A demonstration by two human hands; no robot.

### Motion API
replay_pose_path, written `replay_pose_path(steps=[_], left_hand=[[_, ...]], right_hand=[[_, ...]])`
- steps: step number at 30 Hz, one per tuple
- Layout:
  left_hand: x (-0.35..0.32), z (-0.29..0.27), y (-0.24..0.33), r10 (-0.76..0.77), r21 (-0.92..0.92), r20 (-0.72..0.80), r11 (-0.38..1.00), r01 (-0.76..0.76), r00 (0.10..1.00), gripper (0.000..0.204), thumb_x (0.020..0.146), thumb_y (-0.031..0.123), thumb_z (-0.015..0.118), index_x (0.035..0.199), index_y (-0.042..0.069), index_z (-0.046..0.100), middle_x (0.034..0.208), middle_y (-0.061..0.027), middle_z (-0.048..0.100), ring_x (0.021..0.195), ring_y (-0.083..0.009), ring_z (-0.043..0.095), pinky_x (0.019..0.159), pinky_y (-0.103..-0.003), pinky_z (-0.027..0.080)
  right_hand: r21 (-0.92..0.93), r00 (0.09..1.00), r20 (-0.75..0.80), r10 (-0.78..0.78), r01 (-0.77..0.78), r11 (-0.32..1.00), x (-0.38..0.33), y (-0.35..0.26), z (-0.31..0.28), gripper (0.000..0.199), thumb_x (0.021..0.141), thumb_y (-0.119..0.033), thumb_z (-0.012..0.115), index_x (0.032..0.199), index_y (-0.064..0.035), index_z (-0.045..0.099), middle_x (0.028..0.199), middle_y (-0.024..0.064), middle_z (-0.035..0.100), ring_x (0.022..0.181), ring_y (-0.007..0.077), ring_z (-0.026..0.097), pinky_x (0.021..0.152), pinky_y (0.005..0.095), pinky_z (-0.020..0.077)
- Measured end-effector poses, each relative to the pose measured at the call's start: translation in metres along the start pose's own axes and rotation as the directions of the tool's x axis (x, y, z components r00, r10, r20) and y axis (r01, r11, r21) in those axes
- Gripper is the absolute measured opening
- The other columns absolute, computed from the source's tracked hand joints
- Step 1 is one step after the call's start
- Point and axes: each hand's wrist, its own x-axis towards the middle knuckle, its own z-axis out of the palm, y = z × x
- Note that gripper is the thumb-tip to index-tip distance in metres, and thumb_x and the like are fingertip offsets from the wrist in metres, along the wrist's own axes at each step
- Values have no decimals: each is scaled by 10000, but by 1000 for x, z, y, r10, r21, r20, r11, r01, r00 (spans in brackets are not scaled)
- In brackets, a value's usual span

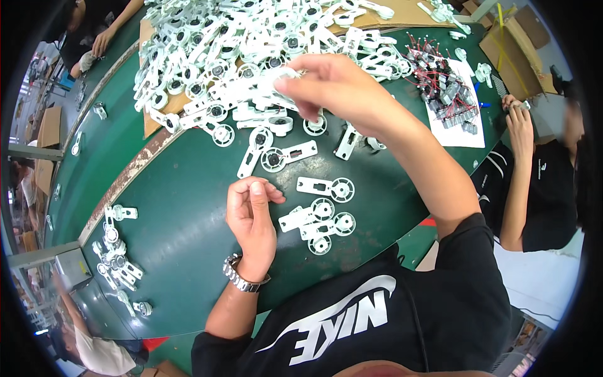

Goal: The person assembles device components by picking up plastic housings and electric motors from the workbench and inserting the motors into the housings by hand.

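My right hand [333, 85] reaches out over the green table [182, 220] and pinches a white plastic bracket part [276, 78] at the near edge of a big heap of white bracket parts [251, 50]. My left hand [251, 210], a metal watch on its wrist, rests nearer me with its fingers curled in; whether it holds anything small is hidden. Just right of it lie three white brackets with round wheels [320, 220]. More loose brackets [276, 154] lie between the two hands.
A white sheet with small red-wired components [449, 94] lies at the right. Another person in black [540, 182] sits beside it. A small group of white parts [119, 257] lies at the left, beyond a seam in the table. Cardboard boxes [515, 44] stand far right.
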Motion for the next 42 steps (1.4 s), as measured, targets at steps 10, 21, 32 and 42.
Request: replay_pose_path(steps=[10, 21, 32, 42], left_hand=[[0, 1, 0, -85, 8, -8, 996, 85, 996, 180, 1109, 160, 495, 1083, -7, 559, 908, -71, 627, 779, -133, 621, 737, -300, 560], [-4, 2, -5, -32, 346, 116, 938, -11, 993, 170, 1101, 134, 506, 1065, -24, 556, 933, -64, 630, 833, -107, 584, 776, -261, 501], [-9, -3, -14, 11, 407, 113, 912, -56, 994, 246, 1111, 169, 500, 1192, -54, 563, 1074, -69, 631, 958, -102, 583, 857, -254, 480], [-8, -4, -10, 9, 415, 155, 907, -73, 988, 226, 1110, 163, 500, 1165, -49, 558, 1055, -67, 622, 945, -96, 565, 831, -243, 464]], right_hand=[[-132, 895, 125, -429, 443, 887, -14, 38, 36, 392, 961, 44, 549, 1334, -55, 618, 955, 72, 738, 857, 120, 696, 801, 272, 562], [-352, 772, 207, -601, 632, 690, -50, 77, 38, 157, 849, -49, 620, 988, -27, 689, 895, 113, 703, 814, 324, 690, 690, 428, 559], [-404, 702, 253, -665, 702, 587, -62, 84, 52, 101, 886, -124, 624, 878, -29, 657, 819, 119, 664, 765, 333, 679, 671, 437, 554], [-435, 676, 309, -669, 726, 533, -60, 89, 51, 182, 866, -112, 660, 1034, -43, 653, 819, 89, 628, 777, 302, 648, 672, 418, 533]])
